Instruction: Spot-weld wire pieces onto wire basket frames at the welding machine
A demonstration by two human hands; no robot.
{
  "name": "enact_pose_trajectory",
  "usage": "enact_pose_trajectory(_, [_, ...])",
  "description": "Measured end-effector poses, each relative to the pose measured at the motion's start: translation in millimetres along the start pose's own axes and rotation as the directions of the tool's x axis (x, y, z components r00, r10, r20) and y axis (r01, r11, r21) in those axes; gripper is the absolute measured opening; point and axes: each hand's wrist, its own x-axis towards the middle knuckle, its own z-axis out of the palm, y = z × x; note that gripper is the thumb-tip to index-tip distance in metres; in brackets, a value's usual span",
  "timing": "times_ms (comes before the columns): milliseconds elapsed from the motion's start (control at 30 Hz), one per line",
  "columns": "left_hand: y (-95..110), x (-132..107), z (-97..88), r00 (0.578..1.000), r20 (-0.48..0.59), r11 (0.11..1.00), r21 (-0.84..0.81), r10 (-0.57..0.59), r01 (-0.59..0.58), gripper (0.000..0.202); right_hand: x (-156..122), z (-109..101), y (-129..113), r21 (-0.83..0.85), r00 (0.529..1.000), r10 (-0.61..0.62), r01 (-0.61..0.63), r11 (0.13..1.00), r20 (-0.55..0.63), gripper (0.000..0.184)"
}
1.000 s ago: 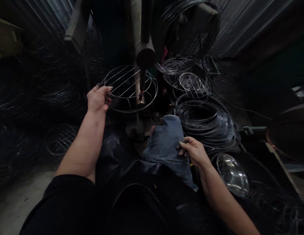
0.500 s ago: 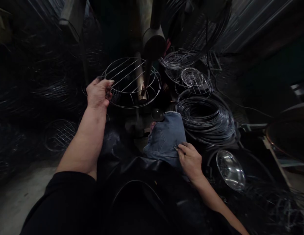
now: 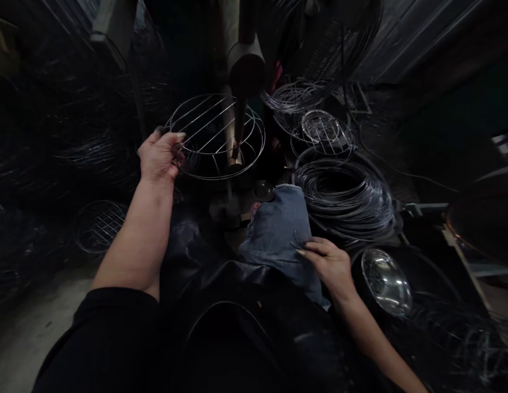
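My left hand [image 3: 161, 155] grips the left edge of a round wire rack [image 3: 204, 151], which has straight parallel bars across its upper ring and a second ring below. A rod-like metal electrode [image 3: 233, 155] of a welding machine reaches inside the rack, and a dark upper electrode [image 3: 239, 123] comes down close to its tip. Over a piece of blue denim cloth [image 3: 274, 229] on my lap, my right hand [image 3: 329, 265] pinches short bent wire pieces [image 3: 297, 240] between thumb and fingers.
A large coil of wire [image 3: 344, 199] lies to the right, with a smaller wire rack [image 3: 323, 136] behind it. A shiny metal bowl [image 3: 387, 282] rests at the lower right. On the left, another wire grid [image 3: 102, 226] stands near the floor [image 3: 45, 327].
My right hand has shifted slightly right and down, and the wire pieces between its fingers show more clearly. The view has shifted a little; my left hand keeps its hold on the rack.
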Motion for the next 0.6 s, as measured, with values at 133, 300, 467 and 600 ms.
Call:
enact_pose_trajectory(133, [0,-4,4.1,0.999,-0.026,0.999,-0.006,0.035,-0.035,0.035,20,-13,-25,0.083,0.993,0.120,-0.120,0.989,0.002,0.027])
enact_pose_trajectory(300, [-9,-18,10.6,0.999,-0.038,0.997,-0.083,-0.004,0.001,0.049,64,9,-101,0.247,0.988,-0.139,0.118,0.962,0.068,0.026])
enact_pose_trajectory(467, [-17,-30,8.5,0.997,-0.073,0.987,-0.158,-0.026,0.014,0.062,85,54,-160,0.342,0.877,-0.445,0.368,0.864,0.182,0.006])
enact_pose_trajectory(600, [-16,-30,2.9,0.996,-0.076,0.984,-0.177,-0.039,0.025,0.063,85,70,-162,0.469,0.920,-0.278,0.124,0.875,0.275,0.023])
